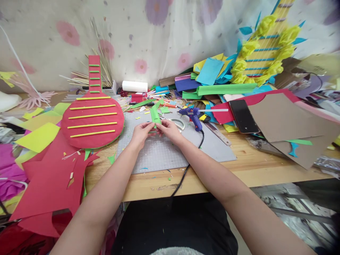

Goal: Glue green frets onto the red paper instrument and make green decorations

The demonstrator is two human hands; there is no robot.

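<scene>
Between my two hands is a small folded piece of green paper (155, 114), held over the grey cutting mat (151, 156). My left hand (142, 134) pinches its lower left edge. From the other side, the fingers of my right hand (169, 130) press on its lower right edge, and the fingertips of both hands nearly meet. Just behind my right hand lie white-handled scissors (179, 124), partly covered. A blue hot glue gun (193, 116) with a glue stick in it rests on the mat to the right.
At left stands a red paper guitar shape (92, 118) with yellow strips, beside red paper sheets (55, 177). A metal ruler (219, 134), a black phone (243, 116) and brown cardboard (287, 124) lie right. The glue gun's cord (183, 177) crosses the table's front edge.
</scene>
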